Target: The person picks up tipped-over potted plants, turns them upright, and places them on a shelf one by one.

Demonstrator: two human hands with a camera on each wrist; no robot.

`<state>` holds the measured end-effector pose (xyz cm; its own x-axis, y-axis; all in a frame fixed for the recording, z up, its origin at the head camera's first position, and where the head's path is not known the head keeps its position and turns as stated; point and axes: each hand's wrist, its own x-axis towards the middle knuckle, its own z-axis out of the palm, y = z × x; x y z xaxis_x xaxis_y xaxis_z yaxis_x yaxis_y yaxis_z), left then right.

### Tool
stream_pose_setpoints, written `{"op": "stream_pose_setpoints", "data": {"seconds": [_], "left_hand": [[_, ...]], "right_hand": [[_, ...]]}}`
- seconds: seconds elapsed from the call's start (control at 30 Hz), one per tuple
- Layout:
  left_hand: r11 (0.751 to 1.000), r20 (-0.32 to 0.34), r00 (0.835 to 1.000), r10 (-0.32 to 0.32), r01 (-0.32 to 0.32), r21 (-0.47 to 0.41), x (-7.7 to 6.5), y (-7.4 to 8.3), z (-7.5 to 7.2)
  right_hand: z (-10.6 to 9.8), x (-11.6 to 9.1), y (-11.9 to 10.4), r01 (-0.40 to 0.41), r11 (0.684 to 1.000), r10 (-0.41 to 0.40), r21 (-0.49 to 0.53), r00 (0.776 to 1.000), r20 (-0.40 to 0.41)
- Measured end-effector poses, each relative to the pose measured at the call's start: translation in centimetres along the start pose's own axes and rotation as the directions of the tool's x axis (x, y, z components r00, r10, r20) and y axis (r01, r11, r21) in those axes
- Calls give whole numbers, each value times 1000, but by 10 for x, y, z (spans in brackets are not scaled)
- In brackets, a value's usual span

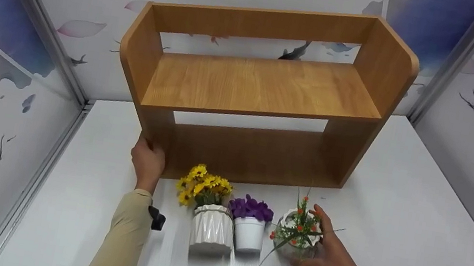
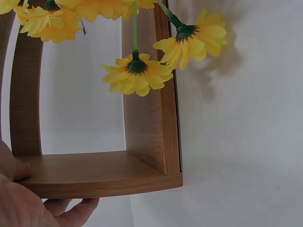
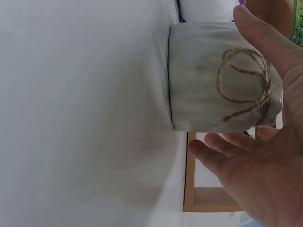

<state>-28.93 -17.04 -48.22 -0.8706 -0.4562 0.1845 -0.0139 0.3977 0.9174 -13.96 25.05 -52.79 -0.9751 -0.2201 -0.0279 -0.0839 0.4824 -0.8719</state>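
In the head view, my left hand (image 1: 148,161) grips the lower left side panel of a two-tier wooden shelf (image 1: 269,83). The left wrist view shows the thumb inside the panel (image 2: 104,175) and fingers outside. My right hand (image 1: 331,259) is spread around a pot of greenery with small orange-red flowers (image 1: 300,228). In the right wrist view this pale pot (image 3: 203,80) has a twine bow. The thumb lies across its near side, while the nearest fingertips (image 3: 201,149) stand slightly apart from it. Whether the hidden part of the hand touches the pot, I cannot tell.
Left of the right hand stand a white ribbed pot (image 1: 212,230) with yellow flowers (image 1: 204,185) and a smaller white pot (image 1: 248,235) with purple flowers (image 1: 252,208). All rest on a white table (image 1: 418,231). Patterned panels (image 1: 16,43) enclose the table's back and sides.
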Motion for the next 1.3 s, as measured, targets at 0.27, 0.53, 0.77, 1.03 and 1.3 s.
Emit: {"op": "stream_pose_setpoints", "data": {"seconds": [0.27, 0.53, 0.77, 1.03, 1.3], "left_hand": [[999, -7, 999, 48, -48, -18, 1, 0, 0], [999, 4, 999, 40, -39, -23, 1, 2, -1], [999, -1, 999, 35, -35, -12, 1, -1, 0], [1000, -4, 1000, 17, -17, 6, 0, -2, 0], [1000, 12, 1000, 20, -20, -23, 1, -2, -1]], "right_hand": [[3, 5, 8, -28, 999, 28, -33, 1000, 12], [2, 6, 9, -28, 996, 29, -80, 1000, 8], [5, 4, 9, -29, 996, 28, -81, 999, -20], [2, -2, 6, 4, 996, -8, -93, 999, -41], [-8, -7, -7, 57, 994, -63, -90, 996, -67]]}}
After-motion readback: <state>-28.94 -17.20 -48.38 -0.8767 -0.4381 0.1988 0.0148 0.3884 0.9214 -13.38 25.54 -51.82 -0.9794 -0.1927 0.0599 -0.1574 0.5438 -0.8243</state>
